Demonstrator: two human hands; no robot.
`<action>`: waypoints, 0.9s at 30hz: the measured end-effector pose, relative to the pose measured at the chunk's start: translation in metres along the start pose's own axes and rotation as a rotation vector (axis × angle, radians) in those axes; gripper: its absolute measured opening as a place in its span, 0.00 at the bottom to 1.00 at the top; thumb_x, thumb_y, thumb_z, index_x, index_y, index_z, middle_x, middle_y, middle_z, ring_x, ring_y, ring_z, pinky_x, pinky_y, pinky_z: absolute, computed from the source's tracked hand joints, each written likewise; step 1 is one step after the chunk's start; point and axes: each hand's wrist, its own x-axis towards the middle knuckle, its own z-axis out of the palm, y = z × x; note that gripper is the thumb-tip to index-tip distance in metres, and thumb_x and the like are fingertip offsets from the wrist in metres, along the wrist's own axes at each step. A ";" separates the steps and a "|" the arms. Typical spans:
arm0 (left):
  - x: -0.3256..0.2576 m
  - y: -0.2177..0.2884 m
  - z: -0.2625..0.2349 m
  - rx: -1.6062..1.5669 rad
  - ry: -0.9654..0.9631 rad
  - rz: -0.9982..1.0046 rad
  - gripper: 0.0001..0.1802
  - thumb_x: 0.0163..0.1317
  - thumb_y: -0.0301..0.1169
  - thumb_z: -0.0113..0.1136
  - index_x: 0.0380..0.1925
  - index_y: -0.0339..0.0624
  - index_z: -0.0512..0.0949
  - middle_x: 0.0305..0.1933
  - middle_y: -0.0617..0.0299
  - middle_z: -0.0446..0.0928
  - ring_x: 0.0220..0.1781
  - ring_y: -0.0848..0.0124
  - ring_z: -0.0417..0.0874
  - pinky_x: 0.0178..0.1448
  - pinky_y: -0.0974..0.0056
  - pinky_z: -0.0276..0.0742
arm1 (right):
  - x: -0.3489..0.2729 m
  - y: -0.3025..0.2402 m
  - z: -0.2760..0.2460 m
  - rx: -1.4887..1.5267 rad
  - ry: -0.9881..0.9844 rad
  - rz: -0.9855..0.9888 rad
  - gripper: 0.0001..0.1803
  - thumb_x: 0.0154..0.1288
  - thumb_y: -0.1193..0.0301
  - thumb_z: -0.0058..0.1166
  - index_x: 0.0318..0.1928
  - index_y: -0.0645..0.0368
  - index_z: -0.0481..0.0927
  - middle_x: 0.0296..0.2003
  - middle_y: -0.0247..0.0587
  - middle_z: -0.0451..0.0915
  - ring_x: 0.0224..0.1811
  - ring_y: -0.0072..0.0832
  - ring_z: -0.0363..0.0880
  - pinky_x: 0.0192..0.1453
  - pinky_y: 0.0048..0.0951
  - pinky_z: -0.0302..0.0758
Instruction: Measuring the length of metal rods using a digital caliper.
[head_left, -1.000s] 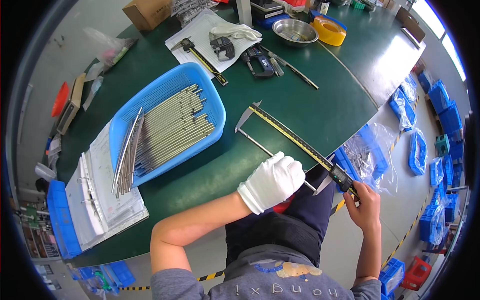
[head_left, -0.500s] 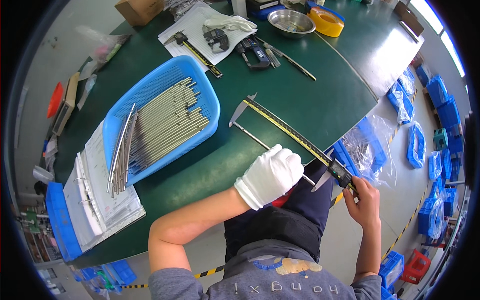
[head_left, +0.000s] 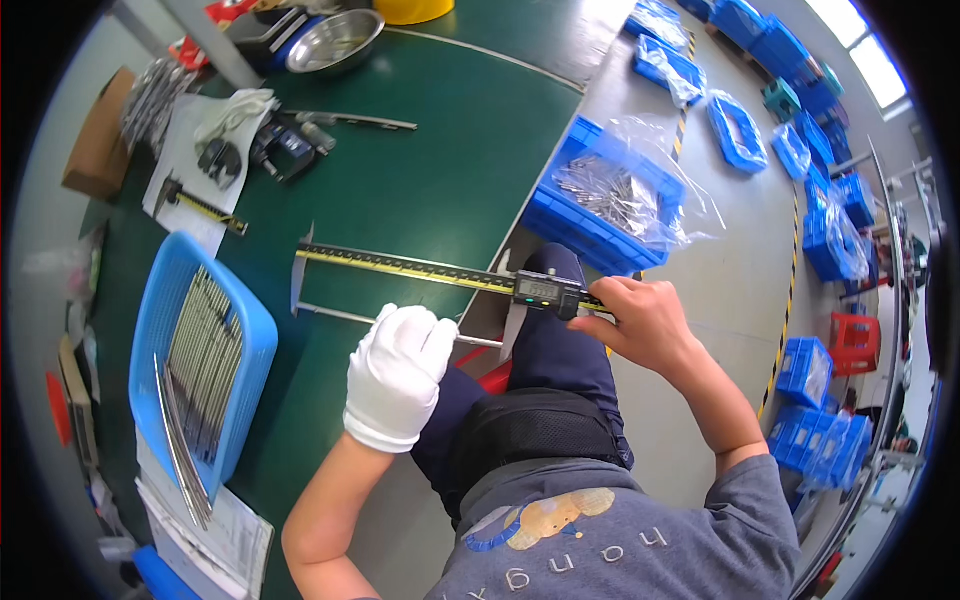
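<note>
My left hand (head_left: 397, 378), in a white glove, is closed round a thin metal rod (head_left: 338, 314). The bare right hand (head_left: 645, 322) grips a long digital caliper (head_left: 405, 266) by its display end, thumb and fingers on the slider. The caliper extends leftward over the green table's edge, with the rod roughly parallel on its near side. One end of the rod is at the far fixed jaw (head_left: 298, 278), the other at the sliding jaw (head_left: 513, 328). Whether both jaws press on it, I cannot tell.
At left, a light-blue basket (head_left: 262, 330) holds many straight rods and several bent ones. Beyond it lie a smaller caliper (head_left: 205, 208), micrometers (head_left: 285, 148) and a metal bowl (head_left: 336, 45). Blue crates (head_left: 560, 222) with bagged metal parts stand on the floor at right.
The view has turned, so the table and basket appear further left. The caliper and rod have swung from a diagonal to nearly level across the view, both still held.
</note>
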 end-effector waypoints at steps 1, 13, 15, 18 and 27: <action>0.000 0.001 -0.001 0.015 -0.014 -0.012 0.15 0.41 0.20 0.61 0.33 0.43 0.78 0.32 0.59 0.73 0.34 0.56 0.78 0.42 0.55 0.79 | -0.001 0.000 0.001 0.001 0.010 0.020 0.21 0.56 0.52 0.59 0.27 0.56 0.72 0.20 0.38 0.73 0.21 0.39 0.75 0.23 0.37 0.68; 0.014 0.007 0.000 0.048 -0.076 0.027 0.14 0.46 0.26 0.64 0.36 0.42 0.77 0.35 0.59 0.72 0.36 0.59 0.77 0.33 0.59 0.76 | 0.003 0.003 -0.001 -0.013 -0.042 0.015 0.21 0.58 0.52 0.57 0.29 0.58 0.71 0.21 0.40 0.74 0.22 0.41 0.76 0.23 0.38 0.69; 0.005 0.005 0.008 0.178 -0.010 0.084 0.13 0.45 0.26 0.63 0.34 0.42 0.77 0.36 0.59 0.73 0.37 0.59 0.78 0.33 0.61 0.77 | 0.006 -0.003 0.000 -0.013 -0.048 -0.011 0.19 0.59 0.55 0.56 0.30 0.58 0.71 0.23 0.42 0.75 0.23 0.42 0.77 0.25 0.38 0.70; -0.003 0.011 0.006 0.196 -0.012 0.114 0.13 0.42 0.25 0.61 0.32 0.39 0.77 0.34 0.56 0.75 0.35 0.61 0.78 0.33 0.63 0.78 | 0.002 -0.005 0.000 0.050 -0.017 -0.026 0.15 0.56 0.61 0.59 0.36 0.58 0.73 0.26 0.42 0.75 0.24 0.41 0.76 0.26 0.38 0.70; -0.031 0.049 -0.135 0.094 0.081 -0.176 0.07 0.36 0.32 0.60 0.20 0.48 0.77 0.31 0.63 0.77 0.33 0.66 0.81 0.27 0.70 0.76 | -0.006 -0.001 0.002 0.150 0.007 0.010 0.14 0.52 0.73 0.60 0.39 0.64 0.74 0.26 0.46 0.76 0.20 0.37 0.75 0.26 0.31 0.70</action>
